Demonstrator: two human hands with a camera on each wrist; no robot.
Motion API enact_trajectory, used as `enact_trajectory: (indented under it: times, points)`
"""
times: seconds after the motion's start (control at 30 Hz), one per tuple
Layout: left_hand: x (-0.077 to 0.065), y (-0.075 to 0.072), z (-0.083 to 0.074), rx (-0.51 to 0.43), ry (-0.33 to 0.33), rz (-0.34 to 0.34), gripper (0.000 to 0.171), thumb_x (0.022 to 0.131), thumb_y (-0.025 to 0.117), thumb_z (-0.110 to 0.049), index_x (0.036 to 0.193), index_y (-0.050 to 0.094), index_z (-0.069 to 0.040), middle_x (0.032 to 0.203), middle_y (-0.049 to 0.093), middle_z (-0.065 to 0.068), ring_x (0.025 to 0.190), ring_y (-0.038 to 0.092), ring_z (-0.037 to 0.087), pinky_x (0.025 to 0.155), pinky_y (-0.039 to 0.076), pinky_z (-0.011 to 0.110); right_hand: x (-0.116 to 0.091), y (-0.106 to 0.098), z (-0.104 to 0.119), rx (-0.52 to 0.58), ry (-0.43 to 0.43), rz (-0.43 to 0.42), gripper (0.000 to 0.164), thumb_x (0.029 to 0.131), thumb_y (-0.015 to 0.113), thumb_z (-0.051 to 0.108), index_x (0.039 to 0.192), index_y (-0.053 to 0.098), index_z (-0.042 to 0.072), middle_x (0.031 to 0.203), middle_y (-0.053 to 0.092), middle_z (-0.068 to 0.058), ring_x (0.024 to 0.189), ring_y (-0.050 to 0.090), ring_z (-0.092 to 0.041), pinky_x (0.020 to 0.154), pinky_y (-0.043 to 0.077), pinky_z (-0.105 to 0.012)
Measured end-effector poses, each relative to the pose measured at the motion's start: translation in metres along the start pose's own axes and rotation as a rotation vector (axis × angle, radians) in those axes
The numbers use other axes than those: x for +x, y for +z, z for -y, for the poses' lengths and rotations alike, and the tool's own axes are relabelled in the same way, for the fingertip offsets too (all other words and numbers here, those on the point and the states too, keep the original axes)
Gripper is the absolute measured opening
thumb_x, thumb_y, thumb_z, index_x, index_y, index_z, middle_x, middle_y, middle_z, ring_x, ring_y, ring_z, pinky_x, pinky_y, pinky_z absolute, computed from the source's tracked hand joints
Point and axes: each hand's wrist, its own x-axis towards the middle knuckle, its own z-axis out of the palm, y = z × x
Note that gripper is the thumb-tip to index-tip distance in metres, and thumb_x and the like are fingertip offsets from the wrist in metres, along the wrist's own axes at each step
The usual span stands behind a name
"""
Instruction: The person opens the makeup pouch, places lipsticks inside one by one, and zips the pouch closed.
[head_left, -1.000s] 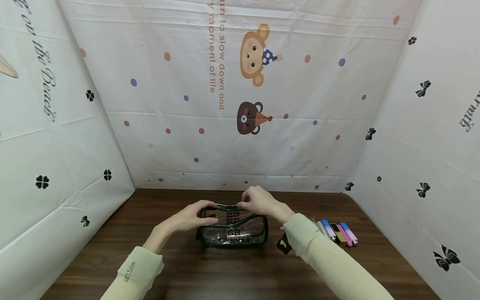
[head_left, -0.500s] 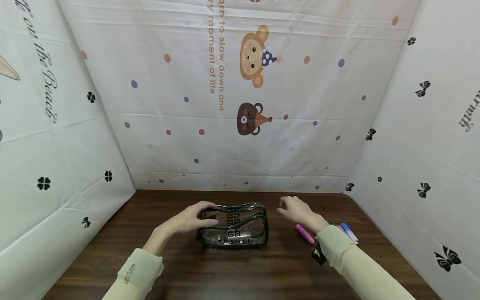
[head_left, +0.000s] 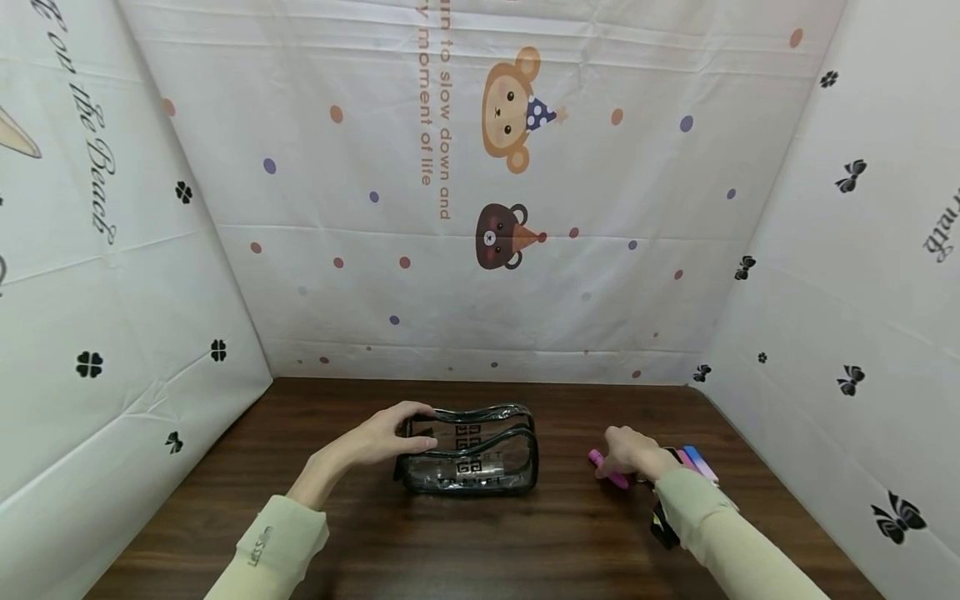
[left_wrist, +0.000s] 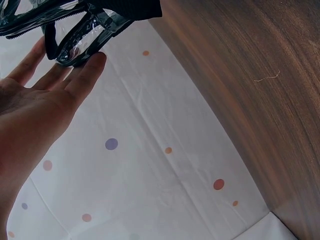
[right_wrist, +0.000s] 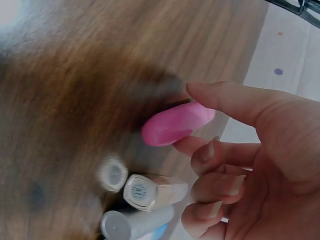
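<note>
A clear cosmetic bag [head_left: 487, 479] with black trim and dark lettering stands on the table in the head view, its top open. My left hand [head_left: 382, 435] holds its left end, thumb over the near rim and fingers at the far rim. In the left wrist view the fingers lie against the bag's clear side [left_wrist: 82, 42]. To the right, my right hand [head_left: 633, 452] is down at a pink tube [head_left: 597, 457] lying on the wood. The right wrist view shows thumb and index finger on opposite sides of the pink tube [right_wrist: 172, 124], other fingers curled beneath.
Several slim cosmetics lie by the right wrist, including a blue-and-pink stick [head_left: 700, 463]. Close to the right fingers are a squarish bottle [right_wrist: 152, 192], a round white cap [right_wrist: 113, 173] and a grey cylinder [right_wrist: 135, 222]. Printed white sheets [head_left: 600, 308] surround the brown table [head_left: 450, 550].
My right hand has left the bag's rim, moved right, and come down onto the pink tube. My left hand has stayed on the bag, which keeps its place.
</note>
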Motion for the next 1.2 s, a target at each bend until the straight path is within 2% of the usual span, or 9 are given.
enact_trajectory:
  times: [0.27,0.5,0.9,1.2]
  points:
    - [0.001,0.000,0.000,0.001,0.004,-0.001,0.058,0.089,0.063,-0.053,0.138,0.050,-0.025,0.149,0.043,0.004,0.139,0.039,0.031,0.105,0.038,0.057,0.000,0.003,-0.009,0.036,0.024,-0.004,0.026,0.077,0.080,0.018,0.082,0.059,0.004,0.069,0.057,-0.005,0.059,0.052,-0.015,0.053,0.041,-0.029]
    - [0.000,0.001,0.001,0.002,0.002,0.003,0.058,0.089,0.063,-0.053,0.138,0.050,-0.025,0.149,0.042,0.004,0.139,0.039,0.032,0.106,0.038,0.057,0.001,0.008,-0.015,0.083,0.037,-0.022,0.024,0.079,0.077,0.017,0.071,0.058,0.006,0.061,0.058,-0.005,0.052,0.058,-0.016,0.046,0.044,-0.027]
    - [-0.001,-0.001,-0.001,-0.007,-0.008,0.003,0.058,0.089,0.063,-0.053,0.138,0.050,-0.026,0.149,0.042,0.004,0.139,0.039,0.031,0.105,0.038,0.057,0.005,-0.002,-0.014,0.084,-0.013,-0.061,0.018,0.077,0.077,0.014,0.070,0.063,0.006,0.064,0.059,-0.002,0.058,0.051,-0.014,0.051,0.038,-0.025]
    - [-0.001,-0.001,-0.001,-0.010,-0.016,0.003,0.058,0.088,0.063,-0.053,0.138,0.050,-0.026,0.149,0.042,0.004,0.139,0.039,0.031,0.106,0.038,0.057,0.001,-0.014,-0.005,0.094,-0.052,-0.070,0.017,0.077,0.076,0.014,0.067,0.064,0.009,0.059,0.057,0.001,0.055,0.043,-0.011,0.050,0.032,-0.025]
